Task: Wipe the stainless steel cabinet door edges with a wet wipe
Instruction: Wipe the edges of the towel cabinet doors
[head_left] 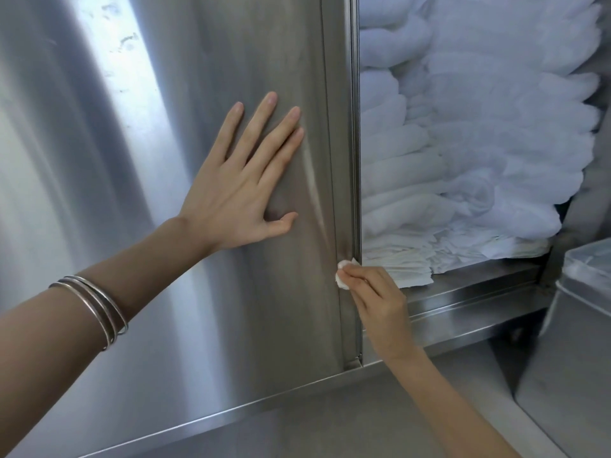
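The stainless steel cabinet door (pixel 165 160) fills the left and middle of the view. Its right vertical edge (pixel 345 180) runs from top to bottom beside the open compartment. My left hand (pixel 241 186) lies flat on the door face with fingers straight and spread, just left of that edge. My right hand (pixel 377 299) pinches a small folded white wet wipe (pixel 344 274) and holds it against the lower part of the door edge. Thin metal bangles sit on my left forearm.
The open compartment to the right is packed with stacked white folded cloths (pixel 463 143) on a steel shelf (pixel 469 292). A steel container (pixel 575 342) with a translucent lid stands at the far right. A steel ledge (pixel 231 414) runs under the door.
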`<state>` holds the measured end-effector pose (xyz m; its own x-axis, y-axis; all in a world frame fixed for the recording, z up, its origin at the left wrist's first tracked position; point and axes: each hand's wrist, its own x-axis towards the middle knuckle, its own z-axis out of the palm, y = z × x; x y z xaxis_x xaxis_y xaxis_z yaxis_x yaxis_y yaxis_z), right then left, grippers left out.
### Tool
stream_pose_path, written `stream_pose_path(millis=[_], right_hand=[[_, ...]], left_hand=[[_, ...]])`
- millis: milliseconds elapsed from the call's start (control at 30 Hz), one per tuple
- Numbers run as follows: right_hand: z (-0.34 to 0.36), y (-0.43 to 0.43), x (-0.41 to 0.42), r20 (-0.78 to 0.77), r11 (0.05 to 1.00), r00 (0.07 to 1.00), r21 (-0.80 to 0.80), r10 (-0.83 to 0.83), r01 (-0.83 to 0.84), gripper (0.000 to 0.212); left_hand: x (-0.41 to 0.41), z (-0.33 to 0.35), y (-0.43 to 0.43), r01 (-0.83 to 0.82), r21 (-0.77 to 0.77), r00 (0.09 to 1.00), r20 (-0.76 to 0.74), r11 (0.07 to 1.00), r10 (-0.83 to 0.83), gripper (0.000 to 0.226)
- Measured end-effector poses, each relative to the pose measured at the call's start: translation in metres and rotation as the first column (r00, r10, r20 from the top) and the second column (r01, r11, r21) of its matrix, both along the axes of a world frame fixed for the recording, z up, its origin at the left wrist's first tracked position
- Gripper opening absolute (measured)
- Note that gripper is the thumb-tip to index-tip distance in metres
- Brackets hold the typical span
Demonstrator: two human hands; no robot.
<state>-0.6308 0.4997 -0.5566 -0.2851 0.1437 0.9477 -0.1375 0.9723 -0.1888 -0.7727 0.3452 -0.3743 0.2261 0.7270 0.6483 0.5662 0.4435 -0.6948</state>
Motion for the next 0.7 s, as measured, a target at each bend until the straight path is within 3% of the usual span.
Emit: stream_pose_path(millis=[133,300,467,567,700], right_hand=[[0.003,0.0,0.002,0.006,1.0,1.0,-0.009,-0.004,0.004,0.012],[0.032,-0.001,-0.011,-0.132,0.998,0.991,-0.05,-0.033,0.026,0.011],[-0.022,-0.003,-0.003,-0.047,0.998,0.997,-0.022,-0.059,0.058,0.015],[-0.031,-0.003,0.003,0.015,0.998,0.998,0.021,-0.063,0.063,0.016],[-0.006,-0.001,-0.002,-0.038,0.998,0.999,-0.061,-0.034,0.032,0.013]], left_hand=[[0.001,0.0,-0.002,0.013,-0.006,1.0,0.013,1.0,-0.013,0.09],[0.006,-0.045,-0.008,0.084,-0.14,0.996,0.037,0.987,-0.079,0.084],[0.007,-0.094,-0.014,0.073,-0.311,0.997,0.028,0.948,-0.067,0.08],[0.012,-0.114,-0.014,0.04,-0.285,0.998,0.063,0.958,-0.023,0.085],[0.013,-0.121,-0.009,0.032,-0.244,0.997,0.073,0.969,-0.015,0.09]])
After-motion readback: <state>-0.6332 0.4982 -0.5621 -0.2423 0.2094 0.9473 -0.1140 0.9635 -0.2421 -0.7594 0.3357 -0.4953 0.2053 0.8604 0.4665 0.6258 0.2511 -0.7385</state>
